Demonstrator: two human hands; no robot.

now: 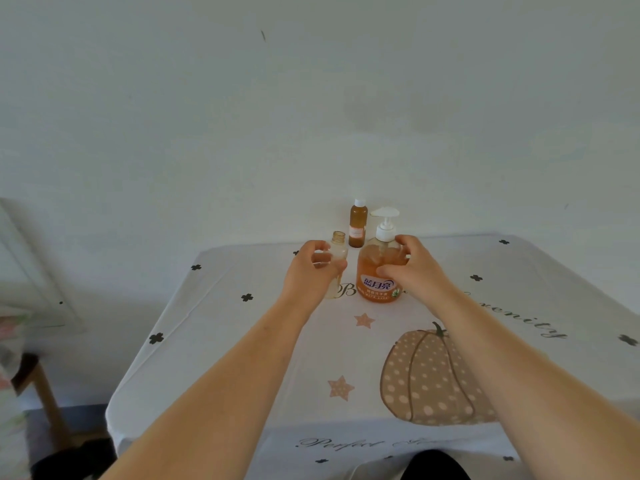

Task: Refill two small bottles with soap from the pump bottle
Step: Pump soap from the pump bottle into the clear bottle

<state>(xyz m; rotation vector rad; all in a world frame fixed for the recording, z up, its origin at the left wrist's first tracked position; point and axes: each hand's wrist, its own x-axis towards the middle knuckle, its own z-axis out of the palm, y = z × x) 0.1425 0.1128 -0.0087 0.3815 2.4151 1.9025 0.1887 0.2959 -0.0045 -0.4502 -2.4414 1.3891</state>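
Observation:
An orange pump bottle (pixel 379 271) with a white pump head stands near the far side of the table. My right hand (pixel 408 268) grips its body from the right. To its left stands a small clear bottle (pixel 337 261) with no cap on its open neck. My left hand (pixel 311 271) holds that bottle around its middle. Behind them, by the wall, a second small bottle (pixel 357 223) stands upright, amber with a white cap.
The table carries a white cloth (pixel 242 341) printed with a pumpkin, stars and clover marks. Its far edge meets the wall. A wooden piece of furniture (pixel 41 393) stands at the lower left, beyond the table's left edge.

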